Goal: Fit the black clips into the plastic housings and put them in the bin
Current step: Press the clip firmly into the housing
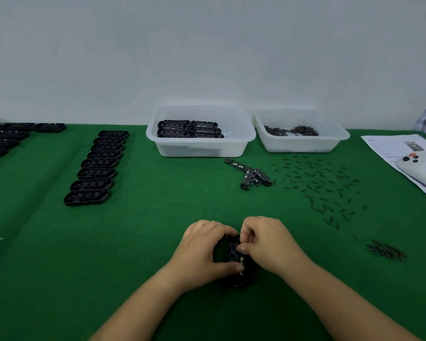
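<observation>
A black plastic housing [239, 271] lies on the green cloth near the front edge, lengthwise toward me. My left hand [202, 249] grips its left side, thumb on the near end. My right hand [266, 242] pinches at its top right, fingertips pressed on the housing; whether a clip is under them is hidden. Small black clips [322, 185] lie scattered to the right. A white bin [199, 146] at the back holds several housings [190, 129].
A second white bin [303, 143] holds dark small parts. Loose black frames [251, 175] lie in front of the bins. A column of empty housings [96, 168] runs on the left, more at the far left [3, 141]. A paper sheet [403, 153] and white device [421, 168] lie right. A dark pile [386, 251].
</observation>
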